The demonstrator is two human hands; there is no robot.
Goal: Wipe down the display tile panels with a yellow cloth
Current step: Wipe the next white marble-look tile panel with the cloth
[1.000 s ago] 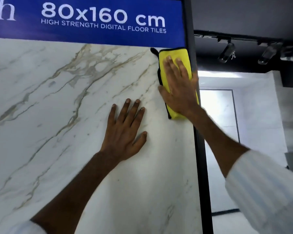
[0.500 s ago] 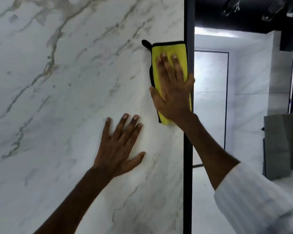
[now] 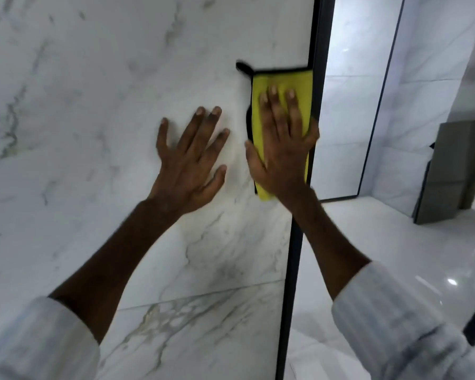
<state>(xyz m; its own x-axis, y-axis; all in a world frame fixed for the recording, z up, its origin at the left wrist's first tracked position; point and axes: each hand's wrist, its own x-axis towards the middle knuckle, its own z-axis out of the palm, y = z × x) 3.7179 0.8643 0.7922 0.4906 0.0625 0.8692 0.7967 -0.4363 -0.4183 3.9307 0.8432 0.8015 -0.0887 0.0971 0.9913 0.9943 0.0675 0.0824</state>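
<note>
A tall white marble tile panel (image 3: pixel 93 133) with grey veins fills the left of the view. My right hand (image 3: pixel 281 157) presses a folded yellow cloth (image 3: pixel 285 80) with black trim flat against the panel's right edge, fingers straight. The cloth's black loop sticks out at its upper left. My left hand (image 3: pixel 188 168) lies flat on the panel just left of the cloth, fingers spread. A seam crosses the panel lower down.
A black metal frame post (image 3: pixel 295 256) runs down the panel's right edge. Beyond it lie a glossy white floor (image 3: pixel 395 256), more white tile walls (image 3: pixel 348 119) and a grey slab (image 3: pixel 455 171) leaning at the right.
My right hand has slid the cloth down the panel's right edge, away from the blue banner. My left hand has moved down the panel with it, and my view has tilted downward.
</note>
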